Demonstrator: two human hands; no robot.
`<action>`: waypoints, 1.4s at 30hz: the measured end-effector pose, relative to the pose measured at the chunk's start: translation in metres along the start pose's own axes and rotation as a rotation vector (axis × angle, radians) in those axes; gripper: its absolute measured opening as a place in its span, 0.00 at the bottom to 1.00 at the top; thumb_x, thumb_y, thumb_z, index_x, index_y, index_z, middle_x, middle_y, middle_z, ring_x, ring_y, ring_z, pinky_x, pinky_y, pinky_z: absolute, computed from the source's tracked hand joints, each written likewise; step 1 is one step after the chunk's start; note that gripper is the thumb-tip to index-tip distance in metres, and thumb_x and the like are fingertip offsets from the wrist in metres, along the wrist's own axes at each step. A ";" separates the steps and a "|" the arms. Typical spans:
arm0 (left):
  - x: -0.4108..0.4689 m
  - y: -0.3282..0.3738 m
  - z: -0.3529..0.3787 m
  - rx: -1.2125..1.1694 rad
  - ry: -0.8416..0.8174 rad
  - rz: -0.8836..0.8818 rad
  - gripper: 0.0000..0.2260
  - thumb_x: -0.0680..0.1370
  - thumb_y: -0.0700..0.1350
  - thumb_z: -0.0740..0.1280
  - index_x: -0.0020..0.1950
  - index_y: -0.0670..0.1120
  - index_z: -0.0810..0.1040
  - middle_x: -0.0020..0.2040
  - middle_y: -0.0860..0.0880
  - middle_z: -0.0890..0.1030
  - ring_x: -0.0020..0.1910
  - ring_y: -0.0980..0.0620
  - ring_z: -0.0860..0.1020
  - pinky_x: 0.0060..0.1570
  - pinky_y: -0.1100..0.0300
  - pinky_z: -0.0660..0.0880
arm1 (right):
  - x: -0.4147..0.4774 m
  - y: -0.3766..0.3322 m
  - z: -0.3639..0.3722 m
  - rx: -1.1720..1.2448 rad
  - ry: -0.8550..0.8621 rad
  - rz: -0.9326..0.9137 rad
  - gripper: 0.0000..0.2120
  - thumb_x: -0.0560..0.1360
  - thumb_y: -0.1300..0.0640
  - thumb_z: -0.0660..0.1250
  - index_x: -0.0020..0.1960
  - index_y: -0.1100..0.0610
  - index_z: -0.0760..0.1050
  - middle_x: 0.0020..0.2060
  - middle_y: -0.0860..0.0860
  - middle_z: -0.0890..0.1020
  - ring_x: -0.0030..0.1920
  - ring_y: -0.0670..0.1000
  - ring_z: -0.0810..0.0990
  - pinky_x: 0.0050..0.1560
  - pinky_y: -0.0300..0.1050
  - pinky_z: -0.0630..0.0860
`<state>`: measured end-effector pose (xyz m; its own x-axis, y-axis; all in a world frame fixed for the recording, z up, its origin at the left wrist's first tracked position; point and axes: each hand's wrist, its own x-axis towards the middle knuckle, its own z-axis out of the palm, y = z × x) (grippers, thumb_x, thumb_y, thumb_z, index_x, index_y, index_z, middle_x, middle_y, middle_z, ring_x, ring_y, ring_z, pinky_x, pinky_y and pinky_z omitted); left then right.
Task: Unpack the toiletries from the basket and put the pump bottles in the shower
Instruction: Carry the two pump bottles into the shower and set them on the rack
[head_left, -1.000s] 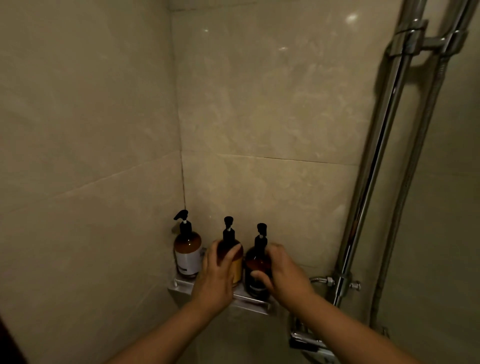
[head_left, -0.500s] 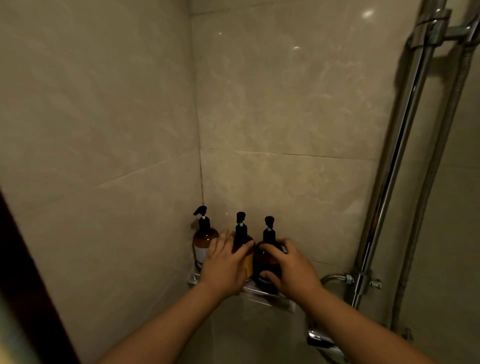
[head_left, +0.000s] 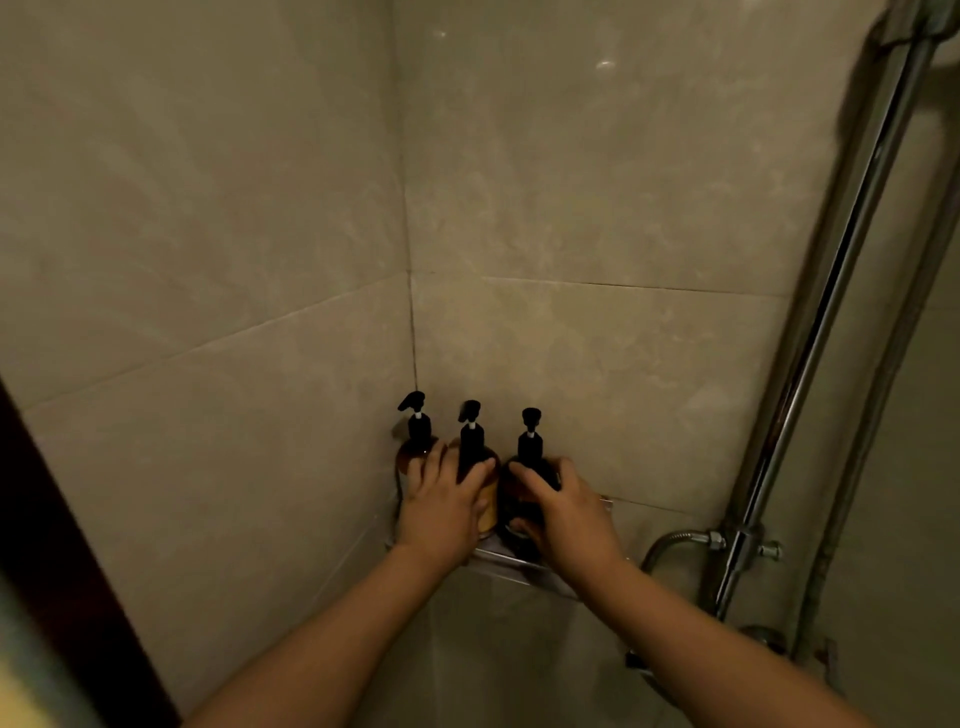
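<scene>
Head view: three pump bottles stand upright in a row on the corner shelf (head_left: 524, 564). The left hand (head_left: 441, 512) has its fingers (head_left: 475, 470) spread around the middle bottle (head_left: 471, 441); the right hand (head_left: 563, 512) curls its fingers (head_left: 524, 475) around the right bottle (head_left: 531, 452). The left bottle (head_left: 418, 434) sits just behind the left fingers, touching or nearly so. The risk, as I judge it: the bottles crowd together, so a careless pull-away could tip one off the shelf's front rail. The shower pipe (head_left: 831, 312) stands well right of the fingers, clear of them.
</scene>
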<state>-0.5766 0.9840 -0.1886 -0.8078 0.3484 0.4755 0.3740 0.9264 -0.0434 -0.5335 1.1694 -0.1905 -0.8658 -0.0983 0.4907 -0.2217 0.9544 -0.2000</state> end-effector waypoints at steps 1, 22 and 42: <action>0.001 -0.002 0.000 0.010 0.002 0.003 0.23 0.81 0.56 0.59 0.75 0.59 0.60 0.74 0.42 0.68 0.76 0.39 0.58 0.70 0.41 0.55 | 0.000 -0.001 0.002 0.002 0.009 -0.006 0.37 0.71 0.49 0.76 0.75 0.42 0.63 0.65 0.54 0.70 0.60 0.55 0.77 0.55 0.46 0.78; 0.008 -0.002 0.008 0.039 -0.013 -0.038 0.24 0.81 0.58 0.58 0.77 0.61 0.57 0.76 0.43 0.65 0.76 0.42 0.57 0.67 0.41 0.56 | 0.005 -0.010 0.003 -0.026 -0.010 0.062 0.34 0.74 0.50 0.73 0.76 0.44 0.61 0.67 0.55 0.68 0.60 0.57 0.75 0.55 0.49 0.79; 0.003 0.004 -0.004 0.086 -0.045 -0.018 0.26 0.78 0.59 0.62 0.77 0.60 0.63 0.73 0.40 0.70 0.74 0.38 0.64 0.64 0.38 0.63 | 0.010 -0.014 -0.010 -0.111 -0.172 0.089 0.38 0.76 0.56 0.68 0.78 0.39 0.51 0.74 0.57 0.62 0.60 0.60 0.76 0.53 0.51 0.78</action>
<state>-0.5755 0.9878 -0.1840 -0.8345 0.3355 0.4372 0.3201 0.9409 -0.1110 -0.5346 1.1578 -0.1739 -0.9457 -0.0497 0.3213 -0.0984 0.9857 -0.1371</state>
